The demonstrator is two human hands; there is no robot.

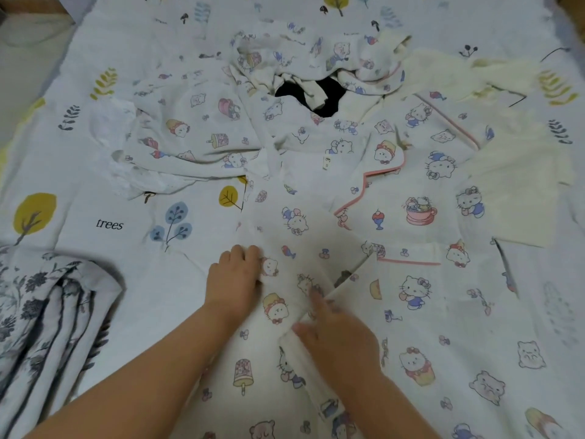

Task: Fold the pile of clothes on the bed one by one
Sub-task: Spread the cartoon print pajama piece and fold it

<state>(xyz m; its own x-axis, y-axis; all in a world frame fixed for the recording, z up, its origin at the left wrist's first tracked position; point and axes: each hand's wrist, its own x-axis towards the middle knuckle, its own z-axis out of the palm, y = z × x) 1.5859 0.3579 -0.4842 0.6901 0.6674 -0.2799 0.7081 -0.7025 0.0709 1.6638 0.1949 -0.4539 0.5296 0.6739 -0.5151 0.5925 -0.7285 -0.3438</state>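
The person leans over the bed [104, 185] with a cartoon-print pyjama top [411, 312] spread flat in front of them, probably so its panels can be squared up before folding. The left hand [235, 277] rests on the cloth near the garment's left edge, knuckles up and fingers curled down into the fabric; it seems to pin that side in place, though I cannot tell whether it pinches the cloth or only presses it. The right hand [335, 337] lies just beside it on a raised ridge of the same top, where one front panel laps over the other. Its fingers are fairly straight and slightly spread, the forefinger reaching forward along the fold, and the image blurs there, so any grip under the edge is hidden. The fabric lies under both hands, and the ridge runs beneath the right palm toward the wrist.

Farther up the bed the pile of clothes [300, 74] waits in a heap: more printed pieces, a dark item in the middle and pale yellow cloth [506, 185] to the right. A flower-patterned quilt [47, 327] is bunched at the near left.

My guess is this top is only at its first fold, with the pile untouched.
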